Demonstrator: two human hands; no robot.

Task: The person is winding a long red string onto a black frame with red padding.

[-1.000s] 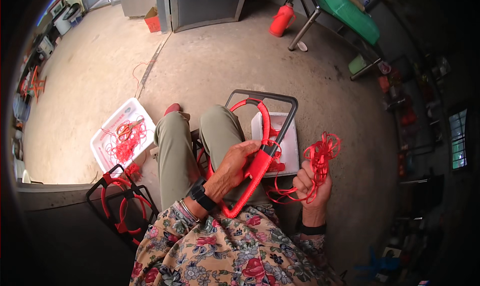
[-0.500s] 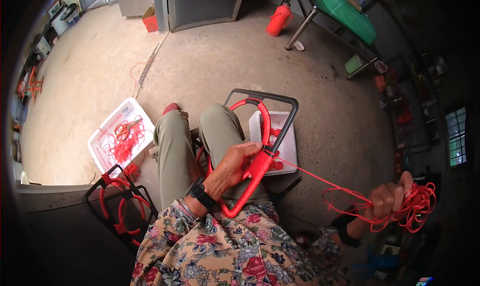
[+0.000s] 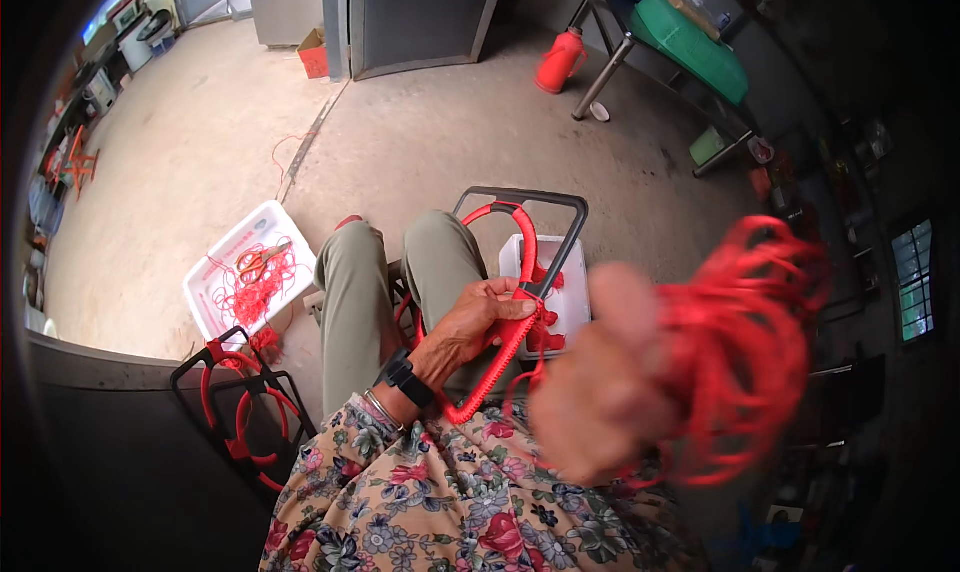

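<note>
My left hand [image 3: 470,322] grips a black frame [image 3: 567,242] on my lap, its thumb pressing where the bar meets a red-wrapped part. Red cord is wound in tight turns along the frame's lower loop [image 3: 500,370]. Raised close to the camera, my right hand [image 3: 600,397] is closed on a loose bundle of red cord [image 3: 750,352]; both are blurred by motion. A slack strand hangs beside the frame, near the right hand. Behind the frame, a white tray [image 3: 574,297] holds red pieces, partly hidden by my right hand.
On the floor at left, another white tray [image 3: 204,297] contains tangled red cord and orange-handled scissors [image 3: 258,260]. Beside it stand black frames with red-wrapped loops [image 3: 207,387]. Farther off are a red thermos [image 3: 560,62], a metal-legged table [image 3: 605,77] and a red box [image 3: 313,54].
My right hand has swung from the far right toward the frame and up closer to the camera, carrying the cord bundle. The strand that was stretched straight is now slack. My left hand stays on the frame.
</note>
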